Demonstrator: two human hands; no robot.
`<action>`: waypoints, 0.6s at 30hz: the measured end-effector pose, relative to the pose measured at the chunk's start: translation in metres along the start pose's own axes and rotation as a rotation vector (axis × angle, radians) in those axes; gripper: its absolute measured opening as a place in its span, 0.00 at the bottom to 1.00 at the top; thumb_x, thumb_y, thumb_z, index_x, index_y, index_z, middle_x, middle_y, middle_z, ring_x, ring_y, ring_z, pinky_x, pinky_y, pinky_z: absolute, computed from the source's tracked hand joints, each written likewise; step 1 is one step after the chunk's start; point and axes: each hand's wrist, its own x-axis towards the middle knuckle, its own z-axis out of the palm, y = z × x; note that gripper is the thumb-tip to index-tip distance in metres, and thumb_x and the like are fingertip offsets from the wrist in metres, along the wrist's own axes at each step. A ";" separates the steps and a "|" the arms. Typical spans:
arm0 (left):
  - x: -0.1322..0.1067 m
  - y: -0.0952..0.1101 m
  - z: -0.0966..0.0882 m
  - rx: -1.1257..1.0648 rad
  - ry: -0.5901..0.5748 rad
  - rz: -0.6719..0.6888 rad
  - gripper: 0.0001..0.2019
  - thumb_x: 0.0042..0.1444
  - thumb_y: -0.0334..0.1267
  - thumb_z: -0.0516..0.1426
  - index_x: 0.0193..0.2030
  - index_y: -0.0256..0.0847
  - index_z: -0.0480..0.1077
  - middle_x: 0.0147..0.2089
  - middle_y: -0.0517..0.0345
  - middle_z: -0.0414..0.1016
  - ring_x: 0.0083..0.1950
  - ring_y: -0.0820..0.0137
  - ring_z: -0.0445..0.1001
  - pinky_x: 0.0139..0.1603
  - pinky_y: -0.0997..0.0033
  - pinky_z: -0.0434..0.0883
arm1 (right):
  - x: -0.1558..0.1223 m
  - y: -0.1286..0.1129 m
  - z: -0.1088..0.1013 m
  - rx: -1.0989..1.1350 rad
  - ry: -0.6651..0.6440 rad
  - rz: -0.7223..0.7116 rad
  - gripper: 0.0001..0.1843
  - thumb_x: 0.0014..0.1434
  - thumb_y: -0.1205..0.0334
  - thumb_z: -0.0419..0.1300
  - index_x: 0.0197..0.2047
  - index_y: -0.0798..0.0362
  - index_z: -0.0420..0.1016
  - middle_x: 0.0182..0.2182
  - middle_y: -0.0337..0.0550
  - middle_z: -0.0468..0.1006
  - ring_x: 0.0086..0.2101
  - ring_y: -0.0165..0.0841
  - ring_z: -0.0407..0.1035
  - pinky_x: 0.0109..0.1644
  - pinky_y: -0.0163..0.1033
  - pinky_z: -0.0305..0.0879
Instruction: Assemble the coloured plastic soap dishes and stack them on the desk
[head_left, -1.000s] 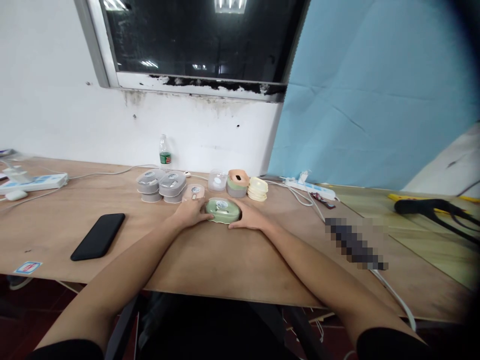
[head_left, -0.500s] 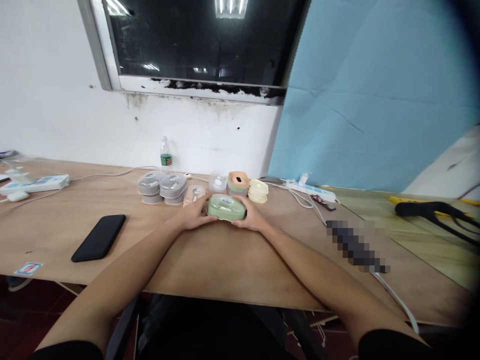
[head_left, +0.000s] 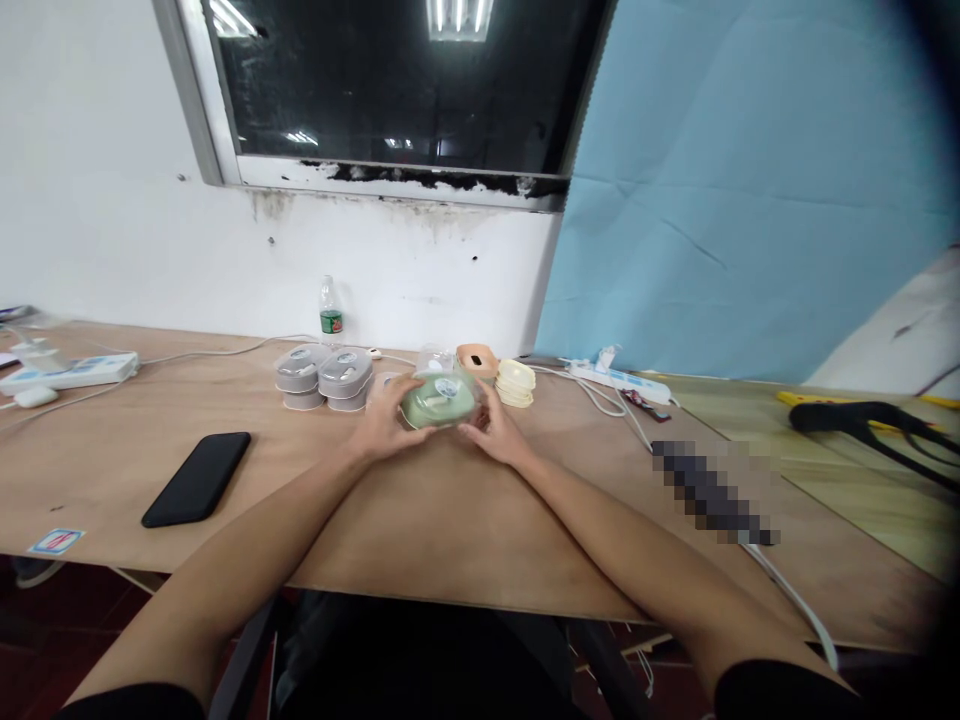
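Note:
Between my two hands is an oval green lidded box with a label on top, raised a little and tilted. My left hand grips its left end, the thumb along the near edge. At its right end my right hand holds on, with the fingers partly hidden behind it. Just behind the box are a clear lid, an orange-topped box and a stack of pale yellow trays. A pinkish piece is mostly covered by my left hand.
Two grey lidded boxes stand left of my hands, before a plastic bottle. A black phone lies at the left. Power strips with white cables lie at both sides. A blurred-out dark object lies at the right.
The green box has shifted slightly up and left, and its top has tilted toward me. Both hands have moved with it.

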 end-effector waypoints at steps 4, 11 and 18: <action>0.003 -0.010 -0.013 0.325 0.153 -0.069 0.32 0.51 0.49 0.61 0.59 0.35 0.59 0.63 0.40 0.58 0.64 0.52 0.57 0.63 0.54 0.58 | 0.003 0.006 0.003 -0.038 0.074 0.047 0.42 0.55 0.53 0.59 0.67 0.47 0.43 0.52 0.50 0.70 0.28 0.30 0.68 0.36 0.42 0.69; 0.001 -0.030 -0.015 0.656 0.087 -0.213 0.32 0.49 0.51 0.60 0.57 0.39 0.60 0.63 0.41 0.58 0.60 0.51 0.63 0.56 0.53 0.64 | 0.004 0.013 -0.003 -0.199 0.171 0.075 0.21 0.55 0.56 0.57 0.52 0.50 0.66 0.36 0.41 0.76 0.27 0.29 0.67 0.35 0.37 0.65; -0.001 -0.029 -0.012 0.749 -0.001 -0.294 0.29 0.51 0.54 0.57 0.56 0.38 0.61 0.58 0.43 0.65 0.57 0.52 0.64 0.54 0.54 0.64 | 0.012 0.037 -0.026 -0.319 0.397 0.215 0.18 0.56 0.53 0.53 0.47 0.52 0.70 0.27 0.39 0.74 0.27 0.32 0.66 0.34 0.36 0.60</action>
